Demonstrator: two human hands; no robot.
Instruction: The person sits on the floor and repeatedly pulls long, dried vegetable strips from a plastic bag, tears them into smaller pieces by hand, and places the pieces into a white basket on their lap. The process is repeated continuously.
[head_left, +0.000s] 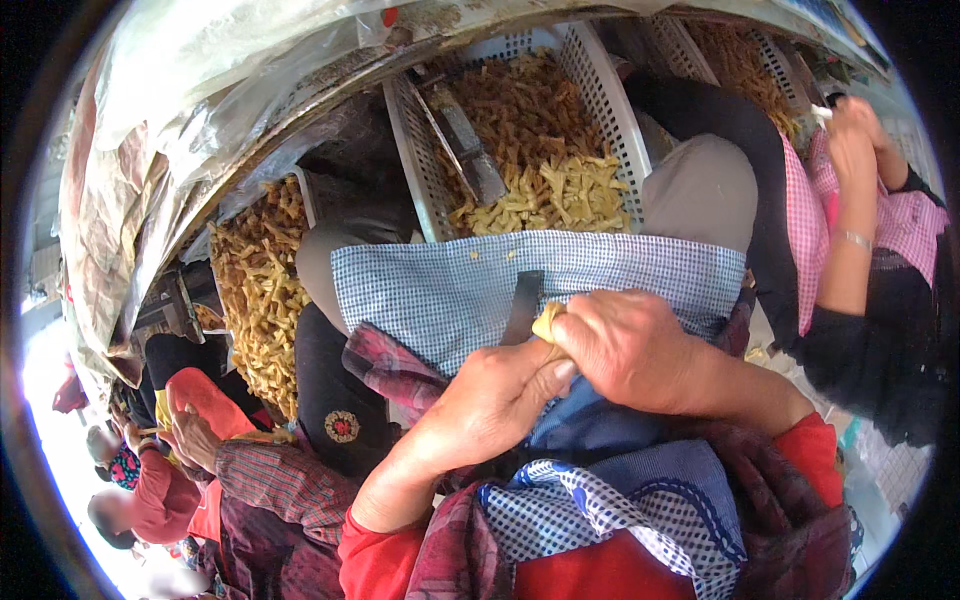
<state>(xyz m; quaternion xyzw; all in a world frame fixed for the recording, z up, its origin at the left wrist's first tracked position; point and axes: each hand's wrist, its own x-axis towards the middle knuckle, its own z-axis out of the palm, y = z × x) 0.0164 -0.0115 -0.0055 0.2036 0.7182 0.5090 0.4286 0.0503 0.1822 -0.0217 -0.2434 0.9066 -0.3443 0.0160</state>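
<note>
Over my lap, my left hand (490, 400) and my right hand (635, 350) press together, both closed on one pale yellow chicken foot (547, 322). Only a small end of it shows above my fingers; the rest is hidden. Just beyond my left hand, a dark flat strip (523, 305) stands out against the blue checked apron (430, 290); I cannot tell whether my fingers touch it. Past the apron sits a white slotted basket (610, 90) with brownish chicken feet (520, 110) at the back and paler yellow ones (560, 195) at the near end.
A metal blade-like piece (465, 145) leans along the basket's left inner side. Another heap of chicken feet (260, 300) lies to the left. Co-workers sit close: a plaid sleeve (285, 490) at my left, a person's hands (855, 135) at my right. Plastic sheeting (170, 90) covers the upper left.
</note>
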